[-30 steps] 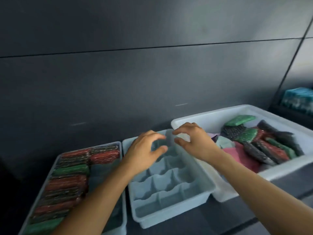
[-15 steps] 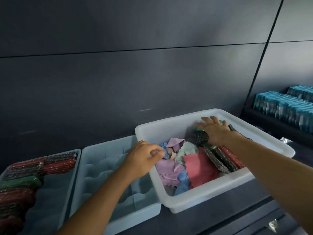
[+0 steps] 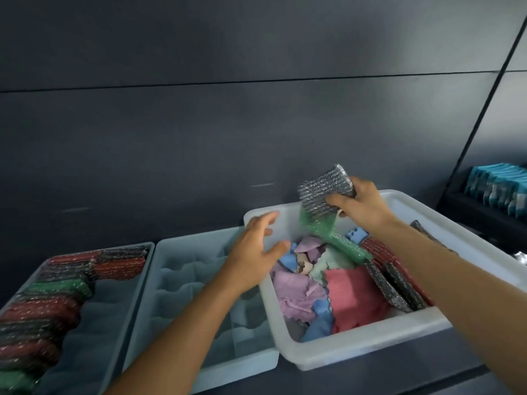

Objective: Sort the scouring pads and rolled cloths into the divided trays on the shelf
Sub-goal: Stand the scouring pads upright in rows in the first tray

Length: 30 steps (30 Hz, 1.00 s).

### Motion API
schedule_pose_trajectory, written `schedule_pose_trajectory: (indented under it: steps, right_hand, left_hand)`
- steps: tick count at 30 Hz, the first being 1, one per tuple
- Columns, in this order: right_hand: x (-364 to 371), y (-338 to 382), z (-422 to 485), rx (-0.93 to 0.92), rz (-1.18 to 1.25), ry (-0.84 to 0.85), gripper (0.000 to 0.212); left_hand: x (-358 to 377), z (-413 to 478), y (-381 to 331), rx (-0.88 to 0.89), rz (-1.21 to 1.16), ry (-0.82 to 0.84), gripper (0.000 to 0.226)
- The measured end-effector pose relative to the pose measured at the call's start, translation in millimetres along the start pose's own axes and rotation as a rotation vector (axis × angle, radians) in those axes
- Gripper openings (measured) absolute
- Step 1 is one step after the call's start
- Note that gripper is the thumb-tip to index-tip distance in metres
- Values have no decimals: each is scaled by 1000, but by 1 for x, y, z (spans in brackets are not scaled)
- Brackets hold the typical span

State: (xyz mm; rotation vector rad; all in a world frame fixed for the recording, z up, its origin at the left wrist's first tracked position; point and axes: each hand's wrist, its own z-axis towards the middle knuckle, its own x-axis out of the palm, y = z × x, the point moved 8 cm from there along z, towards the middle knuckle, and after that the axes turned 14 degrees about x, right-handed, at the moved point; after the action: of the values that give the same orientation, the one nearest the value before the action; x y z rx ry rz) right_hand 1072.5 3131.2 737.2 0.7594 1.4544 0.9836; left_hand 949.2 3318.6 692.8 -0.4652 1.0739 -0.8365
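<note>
Left hand (image 3: pixel 256 253) is hanging with its fingers spread wide and is holding nothing, just over the left wall of the white bin (image 3: pixel 356 353). Under that arm, the pale divided tray (image 3: pixel 182 283) is sitting right beside the bin. One more step to the left, the grey tray (image 3: pixel 114 323) is holding rows of sorted pads (image 3: pixel 48 312) in red, green and dark colours, standing on edge along its left side and far end. Inside the white bin, loose cloths are lying in a heap: a pink cloth (image 3: pixel 353 297), a purple cloth (image 3: pixel 296 289) and a blue cloth (image 3: pixel 320 319). Some dark pads (image 3: pixel 395 289) are leaning against the bin's right side. Farther back, the right hand (image 3: pixel 363 208) is gripping a silver scouring pad (image 3: pixel 325 189) and is holding it up over the far part of the bin. A green pad (image 3: pixel 335 238) is showing as a blur just below the silver one, and it is too blurry to tell if the hand is holding it too. Far off on the right, blue packs (image 3: pixel 502 186) are standing in a row. Behind it all, a dark wall (image 3: pixel 228 138) is rising.
</note>
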Motion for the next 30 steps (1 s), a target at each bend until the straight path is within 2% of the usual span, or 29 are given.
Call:
schedule_pose_trajectory:
  steps: [2, 5, 8, 10, 11, 13, 15, 20, 23, 26, 30]
  right_hand:
    - [23, 11, -15, 43, 258, 154, 8]
    - [54, 18, -30, 93, 457, 303, 17]
    - [78, 23, -40, 135, 530, 332, 19]
    - [90, 25, -43, 166, 537, 286, 12]
    - [95, 26, -45, 183, 537, 260, 15]
    - [107, 34, -48, 192, 519, 226, 21]
    - [120, 47, -56, 160, 508, 243, 13]
    - [161, 74, -71, 89, 468, 213, 19]
    - [190, 81, -78, 135, 458, 205, 17]
    - [210, 88, -86, 146, 448, 217, 22]
    - [222, 100, -94, 112, 427, 227, 14]
  left_hand:
    - [-7, 4, 0, -77, -184, -89, 65]
    - [-19, 4, -3, -134, -452, -156, 54]
    - [-41, -8, 1, -170, -586, -221, 44]
    - [-57, -21, 9, -196, -590, -243, 41]
    - [-67, -29, 12, -197, -580, -249, 39]
    - [-93, -45, 20, -186, -524, -261, 35]
    - [-127, -64, 33, -178, -399, -280, 32]
    - [-223, -116, 72, -220, -75, -324, 27]
    - [-257, -135, 99, -277, 177, -180, 24]
    - [-260, -139, 116, -296, 364, 0, 23]
    - [-255, -132, 122, -238, 629, 70, 27]
